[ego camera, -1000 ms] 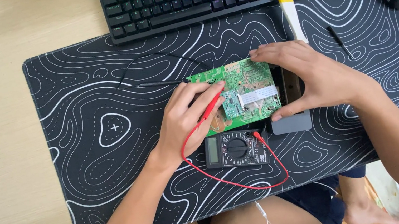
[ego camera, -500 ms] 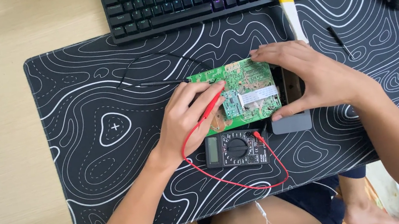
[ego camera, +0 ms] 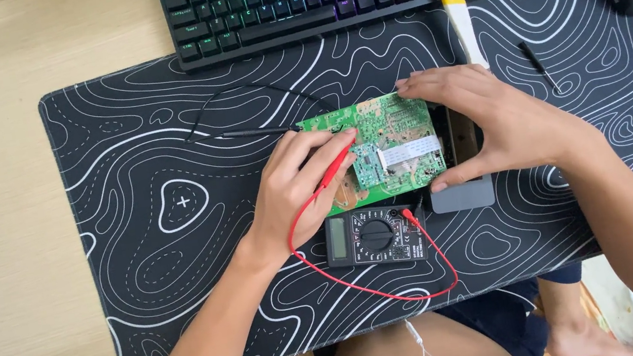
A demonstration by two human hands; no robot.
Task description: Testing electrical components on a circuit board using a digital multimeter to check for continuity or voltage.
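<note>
Two leads ran from the black multimeter point(ego camera: 376, 236), and only the red one was in use, so the probing of the green circuit board point(ego camera: 379, 147) looked begun but far from finished. Furthest left of the board, the black probe point(ego camera: 242, 133) lay idle on the patterned desk mat point(ego camera: 143, 256), its thin wire looping back toward the board's upper left corner. Next, at the board's left edge, the left hand point(ego camera: 296, 185) pinched the red probe point(ego camera: 335, 173) between thumb and fingers, its tip angled down onto the board's lower left part; whether it touched a contact could not be told. The meter sat just below the board, its small screen too dim to read. On the board's right side, the right hand point(ego camera: 494, 120) was spread, fingertips on the top edge and thumb at the lower right corner, steadying it over a grey case point(ego camera: 463, 195). Above and to the right of the board, a yellow-handled tool point(ego camera: 460, 15) and a small black screwdriver point(ego camera: 537, 65) lay unused.
</note>
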